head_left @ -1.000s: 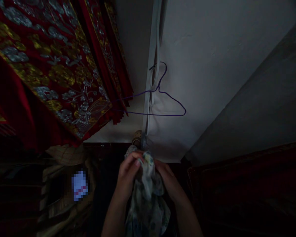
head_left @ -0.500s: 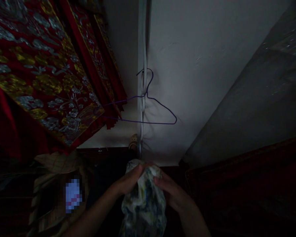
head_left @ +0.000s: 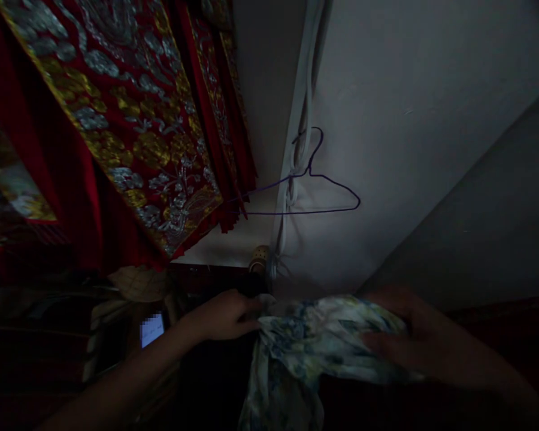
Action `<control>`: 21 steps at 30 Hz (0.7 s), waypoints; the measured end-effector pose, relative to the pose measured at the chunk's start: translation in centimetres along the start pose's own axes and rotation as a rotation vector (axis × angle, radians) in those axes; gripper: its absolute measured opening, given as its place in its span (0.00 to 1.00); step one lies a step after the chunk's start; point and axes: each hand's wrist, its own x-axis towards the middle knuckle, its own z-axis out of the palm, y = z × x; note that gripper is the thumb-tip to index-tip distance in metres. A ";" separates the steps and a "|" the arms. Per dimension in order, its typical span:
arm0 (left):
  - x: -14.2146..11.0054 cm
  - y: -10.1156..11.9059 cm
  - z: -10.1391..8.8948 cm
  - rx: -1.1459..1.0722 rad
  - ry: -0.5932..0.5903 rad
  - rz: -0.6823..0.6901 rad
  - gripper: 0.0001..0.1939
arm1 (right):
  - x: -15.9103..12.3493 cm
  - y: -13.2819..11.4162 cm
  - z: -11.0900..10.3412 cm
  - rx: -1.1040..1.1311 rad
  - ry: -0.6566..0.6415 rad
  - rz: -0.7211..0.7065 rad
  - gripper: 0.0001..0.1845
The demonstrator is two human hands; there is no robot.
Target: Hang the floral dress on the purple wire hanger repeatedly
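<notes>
The left hand point(head_left: 233, 314) and right hand point(head_left: 406, 335) have moved apart, both gripping the floral cloth point(head_left: 323, 341), now stretched sideways between them; the far hanger point(head_left: 310, 170) remains untouched.

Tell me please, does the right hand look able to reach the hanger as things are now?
Probably yes: nothing visible blocks the way from the right hand to the right end of the hanger. But the fingers hold the cloth, so they may need freeing first; depth is unclear.

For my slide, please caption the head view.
Left hand and right hand hold a patterned cloth; a purple hanger hangs beyond.
</notes>
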 end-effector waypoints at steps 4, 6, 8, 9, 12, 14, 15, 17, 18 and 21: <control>0.8 3.2 -1.0 -0.198 0.150 0.071 0.32 | 2.2 -1.9 2.3 0.023 -0.213 -0.031 0.07; 1.5 4.4 -0.7 -0.317 0.109 0.128 0.30 | 3.4 -2.3 4.2 0.061 -0.331 -0.056 0.08; 2.0 4.7 -0.2 -0.307 0.006 0.166 0.18 | 4.1 -2.4 5.3 0.071 -0.429 -0.061 0.07; 2.1 4.4 0.0 -0.239 -0.020 0.164 0.11 | 4.3 -2.4 5.4 0.062 -0.443 -0.052 0.07; 2.1 1.8 -0.3 0.076 0.044 0.079 0.09 | 4.3 -2.3 3.6 -0.073 -0.245 -0.071 0.08; 1.8 -0.3 -1.4 0.247 0.066 -0.002 0.12 | 4.6 -2.1 1.6 -0.194 0.061 -0.173 0.08; 1.6 -1.1 -2.1 0.313 0.055 -0.042 0.12 | 4.9 -1.9 0.6 -0.221 0.225 -0.232 0.08; 1.1 -2.1 -3.8 0.434 0.043 -0.131 0.13 | 6.4 -1.0 -1.0 -0.173 0.479 -0.297 0.16; 1.0 -2.1 -4.6 0.487 0.048 -0.177 0.13 | 7.5 -0.2 -1.4 -0.107 0.556 -0.307 0.22; 0.9 -0.6 -6.7 0.528 0.117 -0.270 0.14 | 12.3 2.7 -1.3 0.125 0.583 -0.317 0.27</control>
